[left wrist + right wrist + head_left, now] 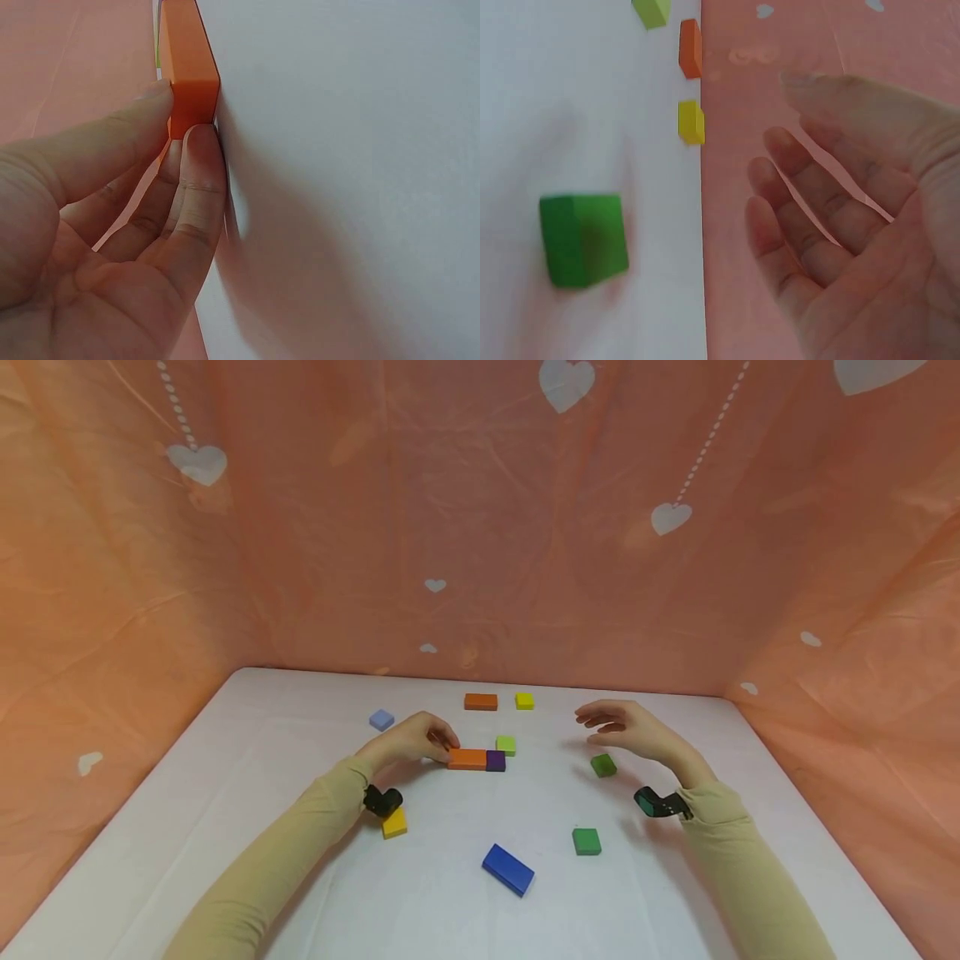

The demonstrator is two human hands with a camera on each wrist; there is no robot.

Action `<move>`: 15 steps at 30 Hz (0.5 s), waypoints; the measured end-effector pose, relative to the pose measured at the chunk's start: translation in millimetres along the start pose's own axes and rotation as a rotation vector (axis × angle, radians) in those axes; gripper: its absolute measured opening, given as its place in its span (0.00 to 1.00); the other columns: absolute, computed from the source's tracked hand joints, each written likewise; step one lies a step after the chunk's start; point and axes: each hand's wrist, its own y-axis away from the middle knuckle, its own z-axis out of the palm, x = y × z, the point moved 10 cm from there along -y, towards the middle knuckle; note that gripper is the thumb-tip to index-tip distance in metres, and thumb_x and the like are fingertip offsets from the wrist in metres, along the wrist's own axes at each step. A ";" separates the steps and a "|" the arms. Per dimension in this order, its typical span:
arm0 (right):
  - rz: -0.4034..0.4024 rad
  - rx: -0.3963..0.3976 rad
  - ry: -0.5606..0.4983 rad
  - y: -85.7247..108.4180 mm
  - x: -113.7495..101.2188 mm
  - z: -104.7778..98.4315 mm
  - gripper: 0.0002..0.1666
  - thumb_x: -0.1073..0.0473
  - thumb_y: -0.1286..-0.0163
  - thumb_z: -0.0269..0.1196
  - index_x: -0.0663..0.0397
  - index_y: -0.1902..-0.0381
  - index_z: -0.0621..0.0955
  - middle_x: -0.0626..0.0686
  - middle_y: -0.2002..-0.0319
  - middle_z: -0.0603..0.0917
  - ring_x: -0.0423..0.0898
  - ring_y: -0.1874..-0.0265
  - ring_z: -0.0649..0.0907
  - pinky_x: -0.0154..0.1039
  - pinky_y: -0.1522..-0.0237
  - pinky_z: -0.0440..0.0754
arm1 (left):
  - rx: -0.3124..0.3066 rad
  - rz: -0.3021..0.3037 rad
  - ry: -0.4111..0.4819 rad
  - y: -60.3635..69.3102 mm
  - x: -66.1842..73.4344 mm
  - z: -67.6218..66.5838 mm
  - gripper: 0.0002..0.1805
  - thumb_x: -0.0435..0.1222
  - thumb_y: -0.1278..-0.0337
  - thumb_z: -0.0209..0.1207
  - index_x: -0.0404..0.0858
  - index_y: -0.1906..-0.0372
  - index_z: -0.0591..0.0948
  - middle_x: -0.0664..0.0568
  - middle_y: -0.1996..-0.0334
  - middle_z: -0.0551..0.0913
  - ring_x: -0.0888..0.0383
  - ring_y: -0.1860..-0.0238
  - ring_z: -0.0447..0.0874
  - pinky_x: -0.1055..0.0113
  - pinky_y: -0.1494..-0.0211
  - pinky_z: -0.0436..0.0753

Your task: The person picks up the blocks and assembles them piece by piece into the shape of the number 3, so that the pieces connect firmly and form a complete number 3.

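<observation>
Fingers (pixel 202 172) and thumb (pixel 112 135) of my left grip (pixel 417 739) pinch the left end of an orange block (pixel 467 759) lying flat near the middle of a white desk (pixel 420 902), a purple block (pixel 496 762) set against its right end and a lime block (pixel 506 745) just behind the purple one. Across from it, my right grip (pixel 622 727) hangs above the desk, its fingers spread and loosely bent, with a leaf-green block (pixel 603 765) nearest below. Farther back, a rust-orange block (pixel 481 702) lies near a yellow block (pixel 524 701), the two apart, while a pale blue block (pixel 381 720) sits beyond my left grip. My beige sleeves (pixel 300 835) stretch over the desk, a dark camera (pixel 384 801) strapped at each wrist, and an amber block (pixel 394 823) shows beside the left one. Closer to me are a slanted dark blue block (pixel 508 870) and, to its right, a green block (pixel 587 842). Behind the desk hangs peach cloth (pixel 480 618) printed with white hearts
</observation>
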 end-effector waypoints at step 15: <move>0.063 0.037 -0.040 30.5 28.3 -13.2 0.27 0.68 0.37 0.65 0.68 0.41 0.74 0.68 0.45 0.76 0.66 0.45 0.75 0.34 0.50 0.76 | 0.006 -0.011 0.011 2.1 0.0 -1.6 0.09 0.27 0.47 0.65 0.34 0.58 0.84 0.51 0.67 0.82 0.55 0.65 0.77 0.66 0.58 0.78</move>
